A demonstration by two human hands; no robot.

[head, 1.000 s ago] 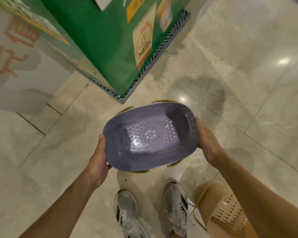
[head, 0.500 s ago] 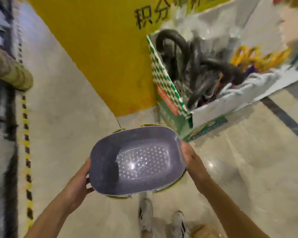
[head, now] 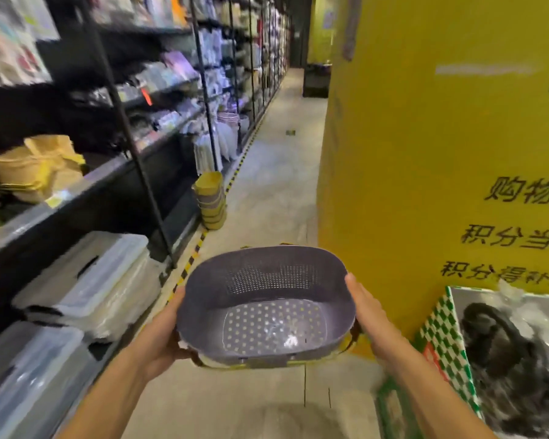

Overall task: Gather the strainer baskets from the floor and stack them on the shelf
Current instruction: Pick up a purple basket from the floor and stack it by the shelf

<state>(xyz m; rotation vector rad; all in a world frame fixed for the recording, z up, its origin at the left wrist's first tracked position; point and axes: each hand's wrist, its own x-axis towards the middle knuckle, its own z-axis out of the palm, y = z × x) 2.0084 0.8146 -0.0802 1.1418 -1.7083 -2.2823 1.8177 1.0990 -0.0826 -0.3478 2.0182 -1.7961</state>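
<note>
**Reporter:** Where is it?

**Photographer:** A purple perforated oval plastic strainer basket [head: 267,308], with yellow rims nested beneath it, is held level just left of the yellow printed pillar [head: 425,153]. The left hand [head: 162,337] and right hand [head: 366,312] each clasp a short end, fingers curled underneath.

**Reporter:** How will it handle?

**Photographer:** Probably light, slightly flexible and smooth, so a grip at each end suits it. It holds nothing. Further left of the pillar, stacked yellow and purple baskets [head: 210,201] stand below the black shelf [head: 108,177]. To the pillar's right, a green-checked box [head: 438,327] holds dark curved handles.
</note>
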